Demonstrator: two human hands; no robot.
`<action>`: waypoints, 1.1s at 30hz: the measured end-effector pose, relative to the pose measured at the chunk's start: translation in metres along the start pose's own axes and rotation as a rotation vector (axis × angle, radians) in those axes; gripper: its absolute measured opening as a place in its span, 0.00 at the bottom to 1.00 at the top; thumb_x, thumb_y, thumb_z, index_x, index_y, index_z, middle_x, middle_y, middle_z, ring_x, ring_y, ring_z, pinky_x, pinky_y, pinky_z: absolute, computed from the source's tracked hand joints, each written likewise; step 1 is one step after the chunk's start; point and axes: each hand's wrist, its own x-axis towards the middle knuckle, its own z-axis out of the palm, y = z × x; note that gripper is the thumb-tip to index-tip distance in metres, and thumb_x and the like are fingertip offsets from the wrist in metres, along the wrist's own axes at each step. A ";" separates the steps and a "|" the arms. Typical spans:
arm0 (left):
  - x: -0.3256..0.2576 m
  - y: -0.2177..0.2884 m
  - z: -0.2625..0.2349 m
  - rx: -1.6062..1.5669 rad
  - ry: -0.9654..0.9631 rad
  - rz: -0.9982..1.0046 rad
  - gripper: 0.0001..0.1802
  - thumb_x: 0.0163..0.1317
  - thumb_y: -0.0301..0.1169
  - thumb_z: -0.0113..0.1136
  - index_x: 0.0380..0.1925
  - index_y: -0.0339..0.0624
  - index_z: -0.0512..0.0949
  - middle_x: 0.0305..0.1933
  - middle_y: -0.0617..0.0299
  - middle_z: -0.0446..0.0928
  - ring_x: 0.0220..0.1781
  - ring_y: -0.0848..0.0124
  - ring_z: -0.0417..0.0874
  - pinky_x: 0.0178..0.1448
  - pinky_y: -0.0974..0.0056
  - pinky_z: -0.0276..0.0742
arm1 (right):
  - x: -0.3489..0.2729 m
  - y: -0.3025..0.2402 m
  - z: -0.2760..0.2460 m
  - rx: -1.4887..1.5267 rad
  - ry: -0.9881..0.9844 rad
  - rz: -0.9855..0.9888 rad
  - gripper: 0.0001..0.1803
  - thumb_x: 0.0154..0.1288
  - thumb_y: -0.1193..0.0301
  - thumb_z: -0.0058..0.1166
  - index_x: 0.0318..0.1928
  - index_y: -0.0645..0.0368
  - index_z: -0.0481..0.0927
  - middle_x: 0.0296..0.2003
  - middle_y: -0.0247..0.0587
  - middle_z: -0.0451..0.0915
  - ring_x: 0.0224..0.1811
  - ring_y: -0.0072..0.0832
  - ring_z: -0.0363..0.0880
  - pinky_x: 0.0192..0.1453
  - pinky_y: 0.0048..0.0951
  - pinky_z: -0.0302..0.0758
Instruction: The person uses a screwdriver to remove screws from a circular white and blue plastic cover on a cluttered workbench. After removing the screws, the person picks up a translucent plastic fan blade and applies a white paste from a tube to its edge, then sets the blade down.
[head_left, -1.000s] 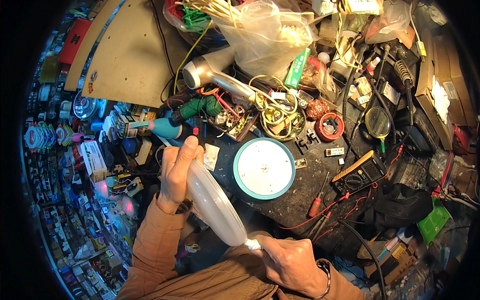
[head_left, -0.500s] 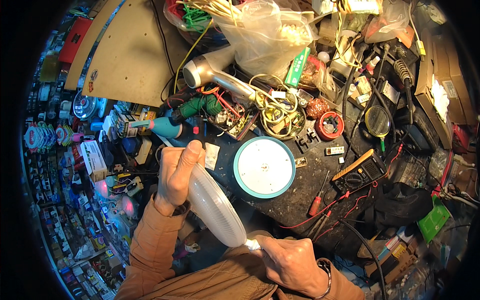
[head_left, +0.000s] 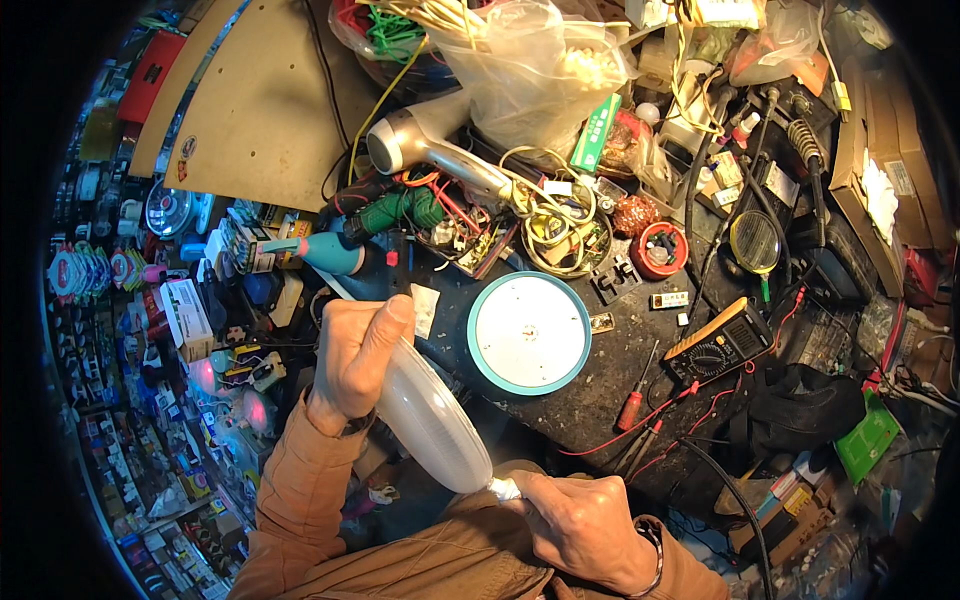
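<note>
Tilted on its edge above my lap is a round, translucent white lamp cover point(head_left: 428, 420). My left hand point(head_left: 357, 355) is closed round its upper end, thumb pointing up along the rim. At the lower end my right hand point(head_left: 585, 525) is closed in a pinch on a small white crumpled piece point(head_left: 505, 488) that touches the cover's rim; whether it is cloth or paper I cannot tell. On the dark workbench beyond the cover lies a round lamp base point(head_left: 529, 335), a white disc with a teal rim.
Right of the lamp base lie a red-handled screwdriver point(head_left: 631, 405) and an orange-black multimeter point(head_left: 717, 343) with red leads. Behind it are a coiled cream cable point(head_left: 565, 245) and a hair dryer point(head_left: 430, 150). A teal bottle point(head_left: 335, 255) lies at the left.
The cover has turned slightly, and my left hand has shifted a little lower with it. My right hand stays at the cover's lower end.
</note>
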 end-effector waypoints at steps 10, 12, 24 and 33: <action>-0.001 0.007 -0.007 0.096 -0.078 0.089 0.31 0.86 0.39 0.52 0.20 0.32 0.75 0.18 0.53 0.72 0.18 0.57 0.73 0.28 0.55 0.66 | 0.000 -0.002 -0.001 -0.017 0.014 0.012 0.11 0.69 0.75 0.71 0.51 0.57 0.88 0.23 0.40 0.83 0.24 0.42 0.86 0.28 0.40 0.79; -0.001 0.008 -0.007 0.094 -0.097 0.127 0.30 0.85 0.37 0.54 0.20 0.32 0.75 0.19 0.52 0.71 0.18 0.55 0.73 0.28 0.55 0.66 | 0.000 -0.002 -0.001 -0.031 0.007 0.005 0.11 0.69 0.75 0.71 0.51 0.57 0.88 0.23 0.40 0.83 0.24 0.42 0.86 0.28 0.41 0.78; 0.007 0.017 -0.006 0.221 -0.157 0.338 0.21 0.77 0.29 0.63 0.20 0.34 0.77 0.19 0.51 0.72 0.19 0.51 0.75 0.26 0.53 0.68 | 0.000 0.000 -0.002 -0.022 0.001 0.006 0.13 0.68 0.76 0.69 0.53 0.57 0.87 0.24 0.40 0.83 0.25 0.43 0.87 0.29 0.41 0.79; 0.009 0.028 -0.010 0.323 -0.222 0.421 0.17 0.73 0.30 0.67 0.22 0.36 0.83 0.21 0.54 0.78 0.20 0.53 0.79 0.27 0.55 0.72 | -0.002 0.003 -0.002 -0.033 -0.036 0.012 0.11 0.69 0.75 0.70 0.50 0.57 0.85 0.25 0.41 0.82 0.25 0.43 0.87 0.28 0.41 0.78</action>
